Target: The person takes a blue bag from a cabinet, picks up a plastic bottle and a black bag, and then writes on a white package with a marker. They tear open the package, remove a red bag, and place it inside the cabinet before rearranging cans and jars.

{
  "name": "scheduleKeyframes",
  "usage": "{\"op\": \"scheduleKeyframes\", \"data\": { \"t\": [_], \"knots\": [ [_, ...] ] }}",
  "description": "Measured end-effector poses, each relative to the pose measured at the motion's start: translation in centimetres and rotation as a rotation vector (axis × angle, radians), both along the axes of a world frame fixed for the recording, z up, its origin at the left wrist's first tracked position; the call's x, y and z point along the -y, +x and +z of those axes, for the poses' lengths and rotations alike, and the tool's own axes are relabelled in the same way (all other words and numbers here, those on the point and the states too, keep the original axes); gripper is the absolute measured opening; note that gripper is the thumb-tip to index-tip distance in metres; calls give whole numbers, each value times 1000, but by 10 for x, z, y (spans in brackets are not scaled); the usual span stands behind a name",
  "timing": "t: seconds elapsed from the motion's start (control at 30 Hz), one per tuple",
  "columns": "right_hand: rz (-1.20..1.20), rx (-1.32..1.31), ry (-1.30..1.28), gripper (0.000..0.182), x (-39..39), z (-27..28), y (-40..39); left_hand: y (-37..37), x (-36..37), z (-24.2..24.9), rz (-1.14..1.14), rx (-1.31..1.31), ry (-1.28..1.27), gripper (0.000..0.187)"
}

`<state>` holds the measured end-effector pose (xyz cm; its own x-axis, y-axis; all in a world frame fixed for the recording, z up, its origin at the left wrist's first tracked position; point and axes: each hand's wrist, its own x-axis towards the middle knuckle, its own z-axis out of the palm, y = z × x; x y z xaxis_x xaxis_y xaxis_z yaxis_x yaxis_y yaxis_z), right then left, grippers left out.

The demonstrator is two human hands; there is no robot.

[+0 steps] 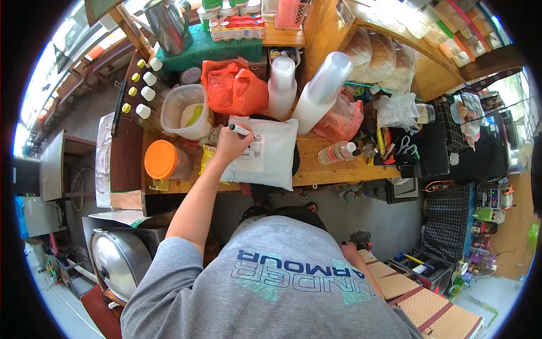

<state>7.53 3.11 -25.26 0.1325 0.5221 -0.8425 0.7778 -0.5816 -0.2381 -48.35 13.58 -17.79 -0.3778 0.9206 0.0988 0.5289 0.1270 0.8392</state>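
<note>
My left hand is closed round a black-and-white marker, above the label on a white plastic parcel. The parcel lies flat on the wooden table, near its front edge, with something black partly under it. Down at my right side, my right hand rests low by the seat, away from the table; its fingers are too small and partly hidden to make out. Just beside the parcel's left edge is a yellow packet.
An orange-lidded jar and a clear tub stand left of the parcel. Behind are a red plastic bag and tall cup stacks. A clear bottle lies to the right.
</note>
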Motion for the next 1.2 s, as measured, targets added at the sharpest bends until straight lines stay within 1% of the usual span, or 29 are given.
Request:
{"op": "scheduleKeyframes", "data": {
  "t": [0.13, 0.23, 0.3, 0.43, 0.5, 0.53, 0.6, 0.77, 0.87, 0.93, 1.0, 1.03, 1.13, 1.2],
  "knots": [
    [-69, -3, 14, 23, 0, -11, 6, -1, -2, 1, -81, -50, -38, 16],
    [-73, -3, 5, 23, 1, -21, 10, -1, -4, -1, -44, -45, 2, 17],
    [-67, 21, 2, 23, 1, -19, 10, 0, -3, 1, -46, -19, -42, 17],
    [-85, 15, 9, 21, 0, -11, 6, 3, -3, 0, -56, -44, -51, 17],
    [-89, 16, 6, 20, 1, -13, 8, 4, -3, -3, -24, -54, -60, 18],
    [-101, -17, 7, 19, 1, -14, 8, 4, -3, -4, -25, -54, -59, 18],
    [-115, -47, 9, 18, 2, -17, 12, 5, -4, -4, -36, -68, -25, 18],
    [-117, -47, 8, 22, 4, -35, 24, 8, -5, -2, -14, -51, -36, 18],
    [-83, -8, 34, 24, -1, -9, 8, 10, -6, 1, -11, -40, -41, 17],
    [-94, -28, 15, 23, 2, -29, 21, 10, -5, 4, -31, -17, -53, 17],
    [-106, -49, -5, 23, 1, -28, 18, 10, -4, 5, -63, -60, -17, 17],
    [-69, -16, 1, 23, 1, -26, 18, 10, -4, 4, -62, -59, -18, 17],
    [-28, 14, 21, 24, 0, -14, 10, 5, -2, 0, -1, -45, -36, 16],
    [-30, 14, 34, 24, 0, -10, 10, 4, 1, -2, -24, 26, 15, 16]
  ]
}}
